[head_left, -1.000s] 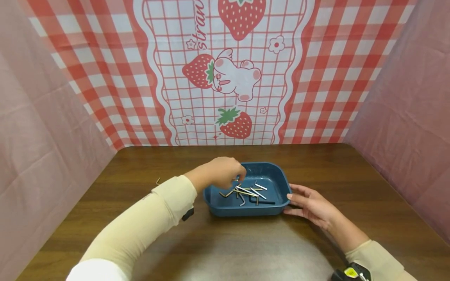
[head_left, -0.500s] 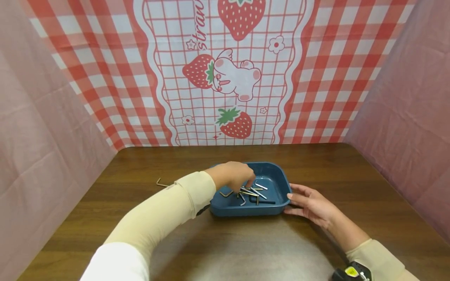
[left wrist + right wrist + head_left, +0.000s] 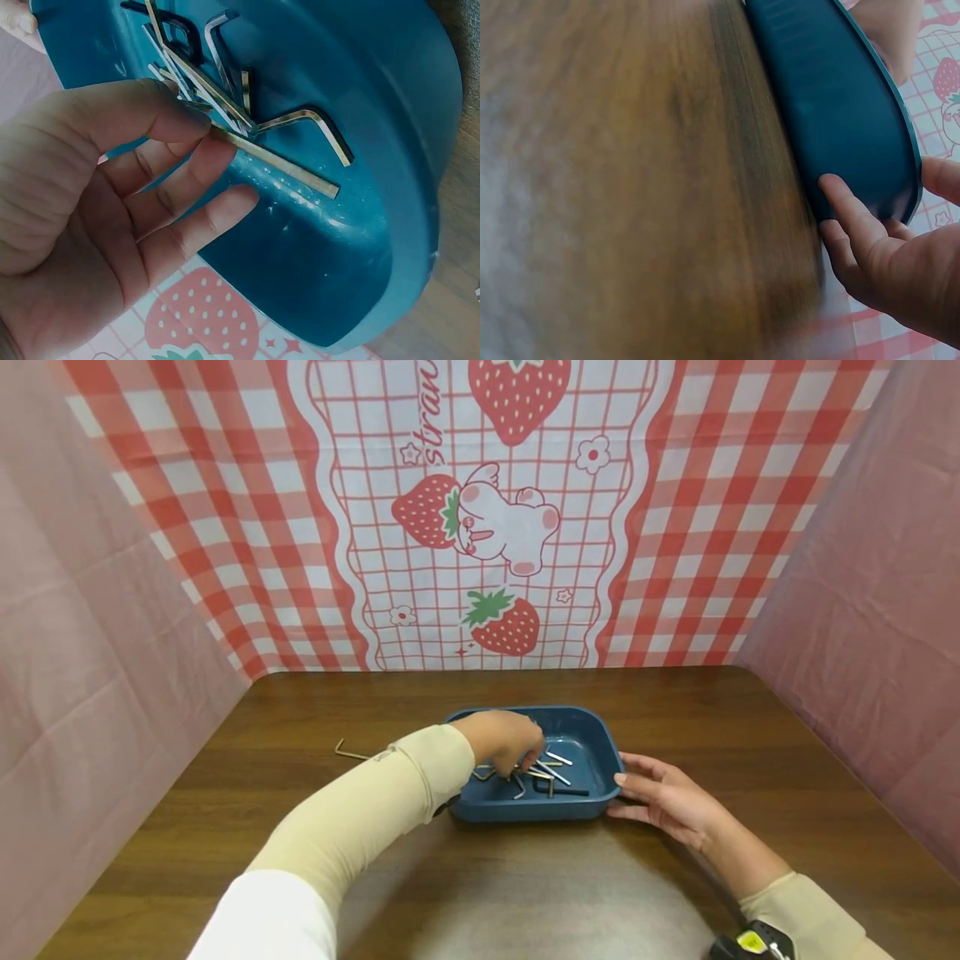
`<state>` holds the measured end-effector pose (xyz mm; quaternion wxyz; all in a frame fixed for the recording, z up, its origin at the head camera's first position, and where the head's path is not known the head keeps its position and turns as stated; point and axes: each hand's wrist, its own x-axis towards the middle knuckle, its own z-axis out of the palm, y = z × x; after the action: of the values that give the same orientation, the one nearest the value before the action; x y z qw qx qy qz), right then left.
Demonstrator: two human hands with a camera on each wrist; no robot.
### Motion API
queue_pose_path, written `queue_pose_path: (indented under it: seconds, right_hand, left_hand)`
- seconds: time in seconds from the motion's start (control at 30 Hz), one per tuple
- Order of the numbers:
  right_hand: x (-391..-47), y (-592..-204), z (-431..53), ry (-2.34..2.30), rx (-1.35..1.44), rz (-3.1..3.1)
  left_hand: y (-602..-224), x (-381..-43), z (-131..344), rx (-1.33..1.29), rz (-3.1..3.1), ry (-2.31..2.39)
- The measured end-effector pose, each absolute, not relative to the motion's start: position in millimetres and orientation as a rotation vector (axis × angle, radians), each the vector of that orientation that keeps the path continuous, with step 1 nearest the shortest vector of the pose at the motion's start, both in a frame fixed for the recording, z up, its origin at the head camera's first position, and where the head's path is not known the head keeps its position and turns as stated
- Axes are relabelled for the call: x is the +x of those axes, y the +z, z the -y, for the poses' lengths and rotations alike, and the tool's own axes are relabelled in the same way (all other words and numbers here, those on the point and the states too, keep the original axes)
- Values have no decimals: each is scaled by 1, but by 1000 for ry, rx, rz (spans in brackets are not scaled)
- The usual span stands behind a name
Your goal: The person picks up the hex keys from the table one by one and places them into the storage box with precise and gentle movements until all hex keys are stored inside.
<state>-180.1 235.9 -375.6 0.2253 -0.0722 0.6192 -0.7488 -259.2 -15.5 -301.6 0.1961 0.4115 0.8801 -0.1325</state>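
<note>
The left hand [image 3: 504, 739] reached down into the blue tray [image 3: 592, 735], fingers curled among the pile of hex keys [image 3: 542, 774]. In the left wrist view its thumb and fingertips [image 3: 196, 120] pinched one long silver key [image 3: 279, 163] — the bar ran out from between them across the tray floor, its far end lying on the blue plastic. Just beyond the fingertips the other keys lay crossed over one another, one of them black.

The right hand [image 3: 666, 800] rested against the tray's outer wall at the end away from the left hand, fingers fairly straight and spread — the fingertips [image 3: 838, 196] pressed on the blue side, gripping nothing. One more hex key [image 3: 351, 751] lay alone on the brown table [image 3: 750, 735], behind the left forearm and well apart from the tray.
</note>
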Motion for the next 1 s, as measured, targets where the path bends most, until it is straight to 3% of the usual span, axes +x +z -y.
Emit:
queue_pose_path:
  seconds: [1.0]
  right_hand:
    - [-181, -376, -236, -2067, -188, -1709]
  left_hand:
    - [-276, -252, 42, 1274, -2648, -38]
